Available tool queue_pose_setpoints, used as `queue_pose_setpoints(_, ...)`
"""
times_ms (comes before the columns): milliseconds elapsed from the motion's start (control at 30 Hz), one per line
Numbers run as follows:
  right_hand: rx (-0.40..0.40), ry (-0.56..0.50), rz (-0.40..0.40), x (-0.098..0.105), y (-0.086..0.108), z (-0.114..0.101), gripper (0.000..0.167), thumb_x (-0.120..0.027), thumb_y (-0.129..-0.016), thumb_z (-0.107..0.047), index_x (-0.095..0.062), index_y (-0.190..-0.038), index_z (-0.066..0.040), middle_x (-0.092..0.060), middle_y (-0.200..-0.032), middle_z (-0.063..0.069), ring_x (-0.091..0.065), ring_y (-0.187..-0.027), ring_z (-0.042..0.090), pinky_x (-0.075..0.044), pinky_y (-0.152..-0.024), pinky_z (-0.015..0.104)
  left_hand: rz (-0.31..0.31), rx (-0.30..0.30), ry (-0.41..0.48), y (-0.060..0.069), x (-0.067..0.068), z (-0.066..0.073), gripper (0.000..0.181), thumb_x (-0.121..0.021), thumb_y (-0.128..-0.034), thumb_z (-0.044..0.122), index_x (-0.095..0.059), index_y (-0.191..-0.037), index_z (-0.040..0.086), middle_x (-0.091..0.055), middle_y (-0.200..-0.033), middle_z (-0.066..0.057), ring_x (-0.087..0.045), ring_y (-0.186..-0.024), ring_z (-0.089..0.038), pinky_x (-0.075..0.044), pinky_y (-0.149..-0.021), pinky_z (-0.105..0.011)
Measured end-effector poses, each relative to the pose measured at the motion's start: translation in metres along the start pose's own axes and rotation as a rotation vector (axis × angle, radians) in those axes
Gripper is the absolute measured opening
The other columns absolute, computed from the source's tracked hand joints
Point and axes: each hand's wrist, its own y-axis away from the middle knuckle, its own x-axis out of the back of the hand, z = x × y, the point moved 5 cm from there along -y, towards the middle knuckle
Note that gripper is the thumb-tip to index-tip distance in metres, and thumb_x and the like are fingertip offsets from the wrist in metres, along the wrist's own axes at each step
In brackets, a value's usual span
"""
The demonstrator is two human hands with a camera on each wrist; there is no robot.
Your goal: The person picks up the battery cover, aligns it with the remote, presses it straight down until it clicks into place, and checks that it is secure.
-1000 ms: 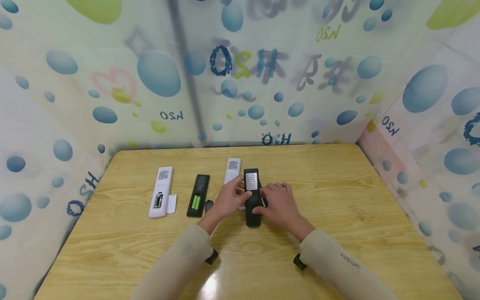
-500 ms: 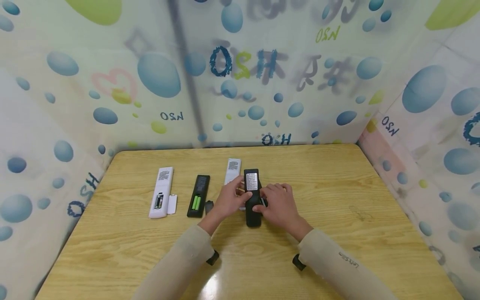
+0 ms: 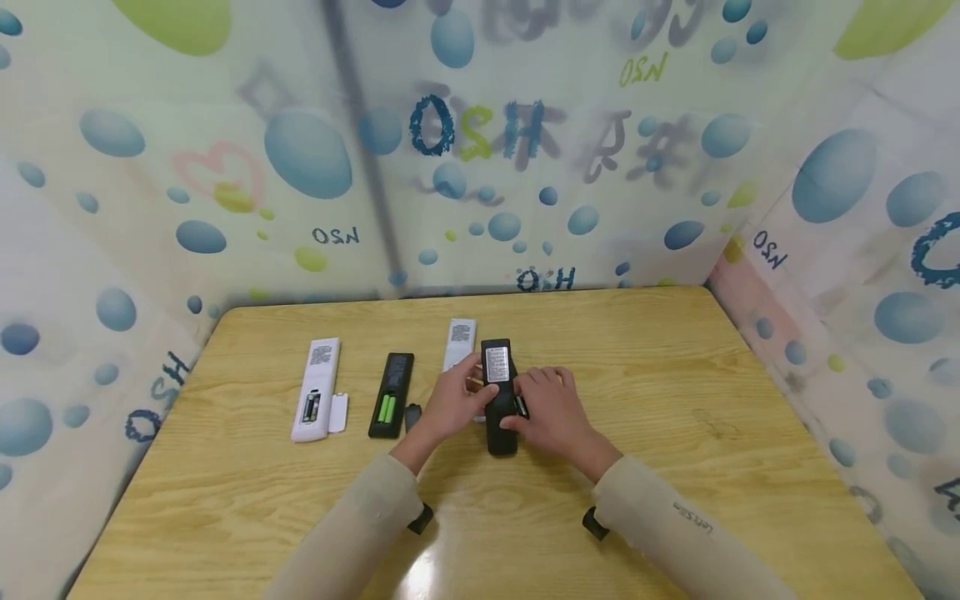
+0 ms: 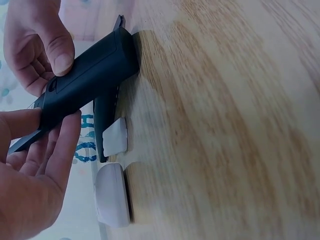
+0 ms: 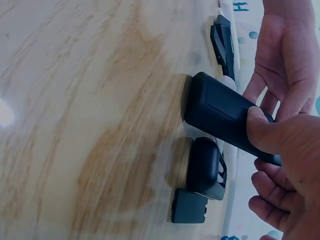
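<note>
A black remote (image 3: pixel 501 408) is tilted above the table, its labelled back facing up. My left hand (image 3: pixel 453 400) grips it from the left around its middle. From the right, my right hand (image 3: pixel 555 412) holds its lower half, the thumb on the panel of the remote (image 5: pixel 225 107) in the right wrist view. Another black remote (image 5: pixel 202 165) with an uncovered compartment lies beside a loose black cover (image 5: pixel 190 206); my right hand mostly hides it in the head view. A white remote (image 3: pixel 460 337) lies partly behind my left hand, with a white cover (image 4: pixel 116 136) seen near it in the left wrist view.
At the left of the wooden table (image 3: pixel 225 500) lies a white remote (image 3: pixel 318 379) with batteries showing and its cover (image 3: pixel 338 412) alongside. Right of that, a black remote (image 3: pixel 392 392) holds green batteries, with a dark cover (image 3: pixel 412 417) next to it. A patterned wall (image 3: pixel 292 267) stands behind.
The head view has shifted slightly, so everything appears a little further left. Both hands keep their hold on the black remote with hardly any visible movement.
</note>
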Motion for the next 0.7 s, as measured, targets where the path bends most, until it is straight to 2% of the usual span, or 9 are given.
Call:
queue_pose_setpoints(367,0.021,0.007,0.000,0.006,-0.001,0.001,0.046,-0.074,-0.080,-0.054,-0.063,-0.106,-0.018,-0.062,-0.104,-0.002,-0.053,-0.108,0.023,-0.031,-0.108,0.050,-0.002,0.019,0.058,0.001,0.002,0.002,0.042,-0.066,-0.0922,0.009,-0.055,-0.132,0.018,-0.065,-0.105,-0.013,-0.068,-0.088,-0.023,-0.059,-0.061,-0.028)
queue_pose_setpoints(533,0.040,-0.030,0.021,0.018,0.001,0.005,0.044,-0.069,-0.085,-0.052,-0.065,-0.113,-0.018,-0.064,-0.106,-0.001,-0.054,-0.111,0.024,-0.032,-0.109,0.053,-0.002,0.021,0.105,0.002,0.005,0.007,0.040,-0.063,-0.0941,0.009,-0.054,-0.132,0.015,-0.064,-0.110,-0.013,-0.067,-0.092,-0.023,-0.061,-0.064,-0.031)
queue_pose_setpoints(700,0.030,-0.029,0.059,0.032,0.002,0.019,0.042,-0.068,-0.088,-0.048,-0.065,-0.116,-0.018,-0.065,-0.106,0.000,-0.055,-0.111,0.026,-0.034,-0.108,0.055,0.021,0.040,0.153,-0.003,0.009,0.012,0.042,-0.063,-0.0945,0.010,-0.052,-0.135,0.014,-0.064,-0.114,-0.014,-0.066,-0.093,-0.024,-0.061,-0.066,-0.035)
